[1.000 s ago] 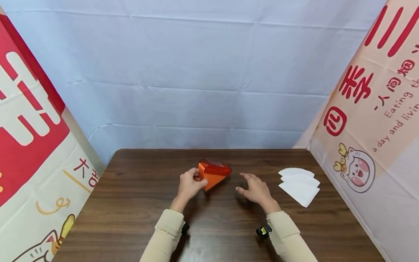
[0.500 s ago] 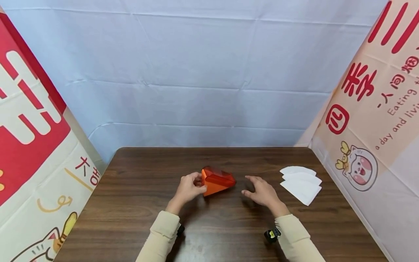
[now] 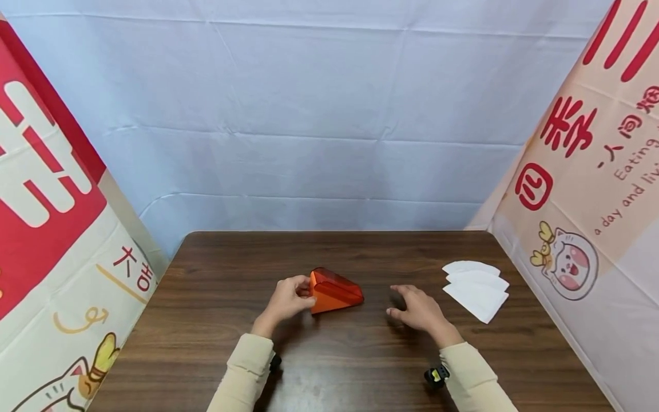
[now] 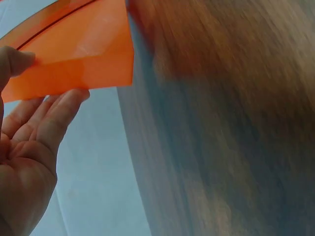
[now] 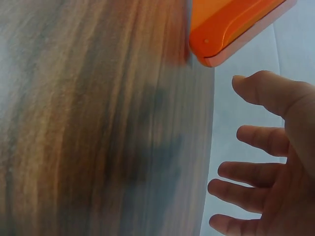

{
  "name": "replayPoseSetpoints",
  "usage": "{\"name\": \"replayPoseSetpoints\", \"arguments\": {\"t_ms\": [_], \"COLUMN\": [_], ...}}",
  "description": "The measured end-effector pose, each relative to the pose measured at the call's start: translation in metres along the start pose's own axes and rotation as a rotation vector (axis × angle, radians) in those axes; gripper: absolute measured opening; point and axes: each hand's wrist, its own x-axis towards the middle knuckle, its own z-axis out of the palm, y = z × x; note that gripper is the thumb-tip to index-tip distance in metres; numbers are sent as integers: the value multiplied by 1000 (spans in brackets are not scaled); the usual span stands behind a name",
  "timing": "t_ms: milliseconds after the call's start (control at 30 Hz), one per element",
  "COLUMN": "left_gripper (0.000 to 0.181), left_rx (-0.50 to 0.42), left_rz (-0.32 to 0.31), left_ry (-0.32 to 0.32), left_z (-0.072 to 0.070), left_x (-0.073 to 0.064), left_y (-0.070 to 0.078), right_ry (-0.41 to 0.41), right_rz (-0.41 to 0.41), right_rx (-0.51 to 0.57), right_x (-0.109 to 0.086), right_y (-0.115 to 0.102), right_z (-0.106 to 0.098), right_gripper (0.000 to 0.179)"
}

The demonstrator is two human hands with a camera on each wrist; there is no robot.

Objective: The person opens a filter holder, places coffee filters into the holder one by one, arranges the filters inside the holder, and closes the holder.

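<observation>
My left hand [image 3: 288,298] pinches a translucent orange wedge-shaped holder [image 3: 337,293] at its left side. In the left wrist view the thumb lies on one face of the holder [image 4: 93,44], with the other fingers at its lower edge. The holder's narrower end points right; whether it touches the table cannot be told. My right hand [image 3: 419,308] is apart from it, to the right, with nothing in its grasp. Its fingers [image 5: 251,174] are spread and relaxed in the right wrist view, below the holder's rounded corner [image 5: 209,46].
Several white fan-shaped papers [image 3: 479,292], like coffee filters, lie overlapped at the right of the brown wooden table [image 3: 206,320]. A pale cloth [image 3: 309,114] hangs behind the table. Printed cloths [image 3: 592,200] hang at both sides.
The holder has come lower and nearer to me, its right end turning downward. My left hand has shifted left and nearer with it. My right hand has drawn away to the right.
</observation>
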Motion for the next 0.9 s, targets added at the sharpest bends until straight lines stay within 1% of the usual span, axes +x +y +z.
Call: {"name": "replayPoseSetpoints", "arguments": {"t_ms": [167,300,433,567,700,800,900], "left_gripper": [26,31,34,34,34,35,40], "left_rx": [-17,-35,-38,-34,-22,-24,-22], "left_rz": [5,1,16,32,21,-7,-37], "left_ry": [-56,-88,-107,-109,-115,-120,-108], "left_z": [-2,-3,-3,-2,-2,-3,-4], "left_x": [0,0,0,0,0,-1,-1], "left_y": [-8,-12,-15,-17,-17,-16,-14], "right_ry": [-8,-15,-31,-46,-46,-45,-30], "right_rz": [-4,-1,9,13,18,19,-3], "right_rx": [-3,-6,-16,-12,-4,-1,15], "right_x": [-5,-6,-7,-7,-6,-6,-4], "right_y": [2,4,5,7,7,4,-1], "right_z": [2,3,5,4,2,-1,-7], "right_gripper": [57,57,57,57,56,57,57]}}
